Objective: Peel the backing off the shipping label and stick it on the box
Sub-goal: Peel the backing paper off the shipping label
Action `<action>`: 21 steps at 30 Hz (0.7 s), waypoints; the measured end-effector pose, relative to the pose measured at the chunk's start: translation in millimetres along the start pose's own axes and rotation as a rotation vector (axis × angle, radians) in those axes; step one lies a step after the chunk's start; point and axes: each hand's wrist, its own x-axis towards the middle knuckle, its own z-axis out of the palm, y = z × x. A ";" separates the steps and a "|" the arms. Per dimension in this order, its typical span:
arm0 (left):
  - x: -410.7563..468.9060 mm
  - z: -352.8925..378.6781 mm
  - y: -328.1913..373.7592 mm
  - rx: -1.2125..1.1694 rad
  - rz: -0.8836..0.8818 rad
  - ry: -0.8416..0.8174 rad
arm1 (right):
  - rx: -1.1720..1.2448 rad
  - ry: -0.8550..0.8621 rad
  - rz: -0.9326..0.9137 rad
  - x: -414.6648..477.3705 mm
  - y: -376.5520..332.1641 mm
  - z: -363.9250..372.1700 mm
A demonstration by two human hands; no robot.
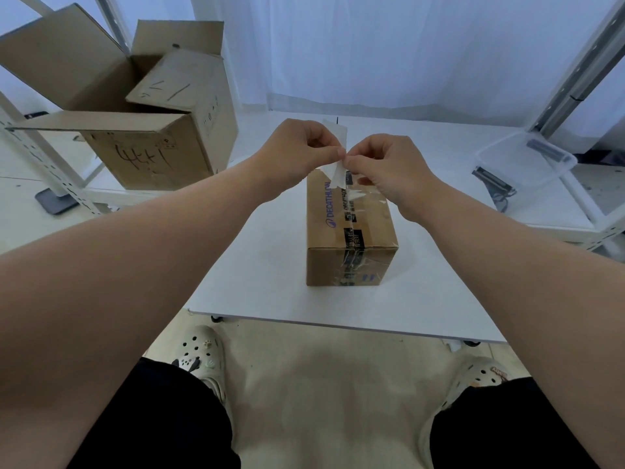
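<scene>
Starting at the far left, an open carton (142,137) with handwriting on its side stands beside the table's far left corner, well apart from the work. Moving right, the left hand (297,147) is raised over the far end of the table (263,265), thumb and forefinger pinching the shipping label (338,137), a narrow white strip held upright in the air between the two hands. Just right of it, the right hand (385,167) meets the left at the strip's edge, its fingertips pinching that edge and its other fingers curled in.

The step in hand looks like starting the peel. Whether the backing has begun to part I cannot tell, since the fingertips cover the spot. To do it well, the left pinch should anchor the strip while the right works one corner loose. The right then draws the backing away slowly and low along the label, so it does not curl and stick to itself. Fingers are best kept off the glue side.

Below the hands the box (375,225) stands on the table, shut along its top by a tape seam (353,236). A flat stretch of bare cardboard beside that seam would likely take the label best. At the far right a clear plastic tub (527,160) rests well apart from the box.
</scene>
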 end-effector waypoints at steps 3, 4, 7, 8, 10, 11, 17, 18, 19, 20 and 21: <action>0.4 0.5 -0.5 0.032 0.000 -0.014 | 0.023 0.005 0.003 -0.4 -1.5 1.4; 0.2 0.9 -1.0 0.054 0.006 -0.025 | 0.035 0.009 0.003 -0.6 -2.0 1.4; -1.1 0.5 -2.0 0.098 0.045 -0.044 | 0.034 0.011 -0.034 -0.8 -1.5 -0.5; -1.2 0.0 -2.2 0.103 0.059 -0.046 | 0.031 0.006 -0.046 -0.9 -1.2 -1.6; -1.1 -1.2 -2.8 0.101 0.062 -0.053 | 0.026 0.000 -0.057 -0.8 -0.8 -3.8; -1.0 -1.8 -3.5 0.092 0.052 -0.060 | 0.026 0.001 -0.056 -0.6 -0.5 -4.7; -2.0 -2.2 -3.2 0.037 0.026 -0.064 | 0.014 0.020 -0.032 0.0 -0.4 -5.6; -2.0 -1.9 -2.8 0.031 0.027 -0.057 | 0.011 0.025 -0.029 0.2 -0.6 -5.3; -2.2 -1.3 -2.3 0.016 0.031 -0.054 | 0.006 0.029 -0.028 0.1 -1.0 -4.8; -2.0 -0.6 -2.5 -0.011 0.038 -0.054 | 0.001 0.032 -0.028 0.2 -1.6 -4.6; -1.3 -0.3 -3.2 -0.036 0.045 -0.056 | -0.004 0.034 -0.029 0.1 -2.3 -4.1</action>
